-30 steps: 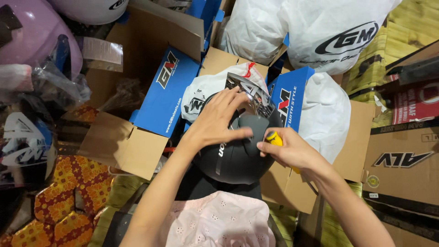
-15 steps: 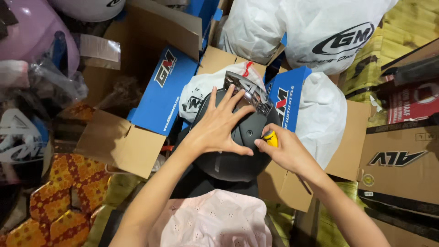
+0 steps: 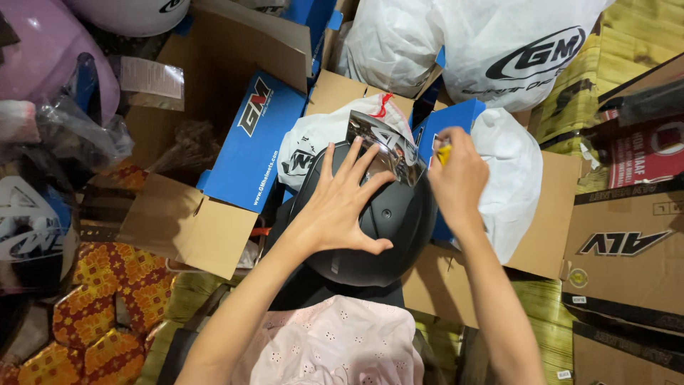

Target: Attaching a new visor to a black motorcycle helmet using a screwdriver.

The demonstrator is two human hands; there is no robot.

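Note:
A matt black helmet (image 3: 399,214) rests in front of me, over an open cardboard box. My left hand (image 3: 342,203) lies flat on its crown with fingers spread, pressing on it. A clear shiny visor (image 3: 381,146) sits at the helmet's far edge, just past my fingertips. My right hand (image 3: 457,178) is at the helmet's right side, closed around a small yellow tool (image 3: 443,152) whose tip points towards the visor's corner.
A white plastic bag (image 3: 313,142) lies behind the helmet, another white bag (image 3: 513,178) to the right. Blue-and-brown cardboard boxes (image 3: 249,142) surround it. A large white bag (image 3: 499,50) sits at the back, a pink helmet (image 3: 43,50) at far left, brown cartons (image 3: 627,249) on the right.
My right hand with the yellow tool has risen from the helmet's lower right side up towards the visor's corner. My left hand stays spread on the crown.

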